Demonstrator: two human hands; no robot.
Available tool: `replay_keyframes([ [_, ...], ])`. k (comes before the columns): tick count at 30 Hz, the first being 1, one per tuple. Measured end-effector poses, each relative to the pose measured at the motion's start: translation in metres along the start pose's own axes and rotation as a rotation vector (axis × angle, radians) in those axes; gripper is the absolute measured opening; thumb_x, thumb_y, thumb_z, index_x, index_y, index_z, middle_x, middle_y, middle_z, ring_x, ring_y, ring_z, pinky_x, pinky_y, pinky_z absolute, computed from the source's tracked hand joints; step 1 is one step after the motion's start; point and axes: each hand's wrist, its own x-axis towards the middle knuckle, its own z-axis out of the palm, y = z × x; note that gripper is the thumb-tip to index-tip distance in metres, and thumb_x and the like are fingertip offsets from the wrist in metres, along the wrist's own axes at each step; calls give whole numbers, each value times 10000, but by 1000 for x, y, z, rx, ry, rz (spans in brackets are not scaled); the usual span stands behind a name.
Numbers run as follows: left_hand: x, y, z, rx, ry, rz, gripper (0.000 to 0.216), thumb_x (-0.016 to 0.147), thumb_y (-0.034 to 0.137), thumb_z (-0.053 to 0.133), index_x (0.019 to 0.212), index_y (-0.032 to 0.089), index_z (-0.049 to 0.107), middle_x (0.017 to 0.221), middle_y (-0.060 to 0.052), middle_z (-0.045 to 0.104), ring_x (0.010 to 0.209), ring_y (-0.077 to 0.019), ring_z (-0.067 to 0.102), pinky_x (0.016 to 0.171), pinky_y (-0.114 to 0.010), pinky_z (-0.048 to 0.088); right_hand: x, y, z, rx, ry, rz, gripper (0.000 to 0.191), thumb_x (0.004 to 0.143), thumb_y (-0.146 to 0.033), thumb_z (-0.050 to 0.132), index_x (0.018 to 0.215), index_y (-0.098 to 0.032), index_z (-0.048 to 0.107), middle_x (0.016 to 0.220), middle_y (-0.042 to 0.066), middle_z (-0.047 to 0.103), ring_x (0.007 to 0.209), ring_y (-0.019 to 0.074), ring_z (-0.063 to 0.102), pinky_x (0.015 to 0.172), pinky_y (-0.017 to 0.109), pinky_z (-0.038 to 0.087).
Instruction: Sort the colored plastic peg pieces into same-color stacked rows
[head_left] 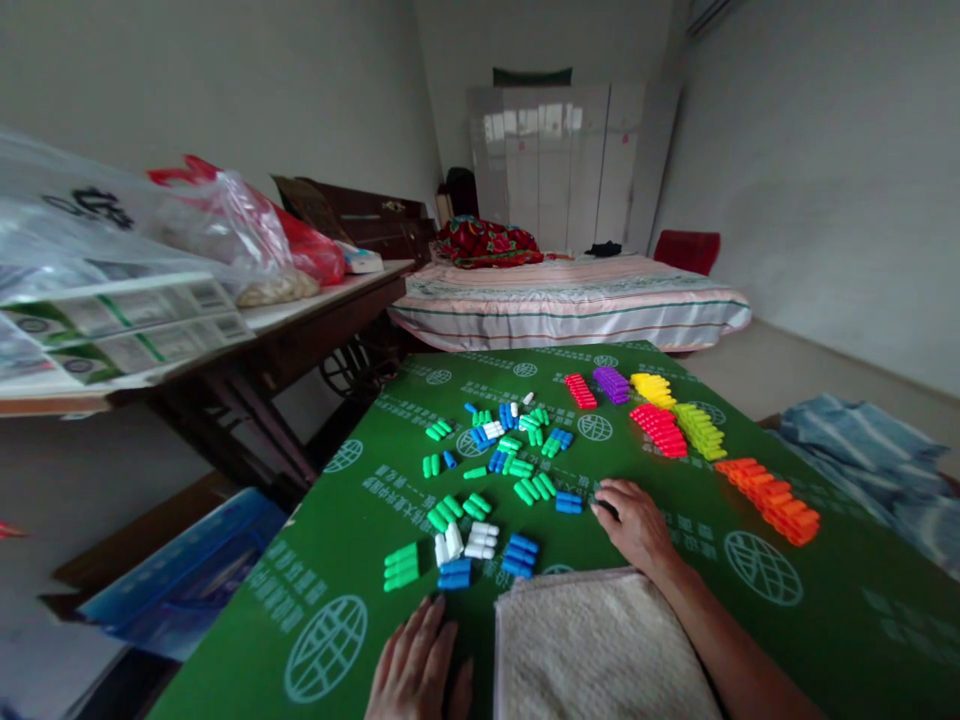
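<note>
My left hand (418,660) lies on the green tabletop with its fingers stretched forward, holding nothing. Its fingertips are just below a row of blue plastic pieces (454,574), small and tube-shaped. Beside those are green pieces (401,567), white pieces (481,541) and another blue group (520,555). My right hand (636,522) rests on the table, palm down, fingers slightly bent and apart, with nothing visible in it. Nearest to it is a small blue group (568,502). More green, blue and white pieces are scattered farther back, around a green cluster (535,488).
Sorted rows of orange (769,500), pink-red (658,430), lime (699,430), yellow (652,389), purple (611,384) and red pieces (580,391) stand at the right. A folded beige cloth (600,650) lies between my arms. A bed (570,300) stands beyond; a side table (300,317) with bags is left.
</note>
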Motion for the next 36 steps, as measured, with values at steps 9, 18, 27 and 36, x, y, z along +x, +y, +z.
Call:
replay_keyframes([
  [9, 5, 7, 0, -34, 48, -62, 294, 805, 327, 562, 1026, 146, 629, 1135, -139, 683, 1074, -245, 626, 847, -350, 552, -2, 4, 3, -23, -2, -16, 186, 844, -257, 534, 899, -206, 704, 1038, 84, 696, 969, 226, 617, 885, 362, 483],
  [18, 3, 10, -5, 13, -15, -66, 312, 805, 324, 576, 1061, 153, 624, 1169, -133, 670, 1099, -249, 614, 875, -367, 541, -3, 4, 3, -30, 31, -37, 168, 834, -247, 550, 886, -207, 705, 1016, 86, 701, 952, 231, 627, 865, 365, 493],
  [27, 6, 8, -4, -19, 35, -52, 296, 812, 329, 562, 1031, 142, 630, 1130, -140, 683, 1082, -248, 621, 871, -359, 537, -1, 6, 4, -10, 34, -42, 154, 832, -233, 554, 885, -202, 695, 1019, 80, 697, 954, 225, 619, 869, 360, 492],
  [36, 4, 0, 3, -29, 41, -14, 324, 810, 365, 558, 1045, 152, 625, 1133, -130, 686, 1064, -238, 628, 840, -347, 541, 2, 3, 3, -2, 27, -5, 136, 825, -213, 557, 862, -224, 686, 1018, 68, 695, 959, 215, 615, 866, 354, 483],
])
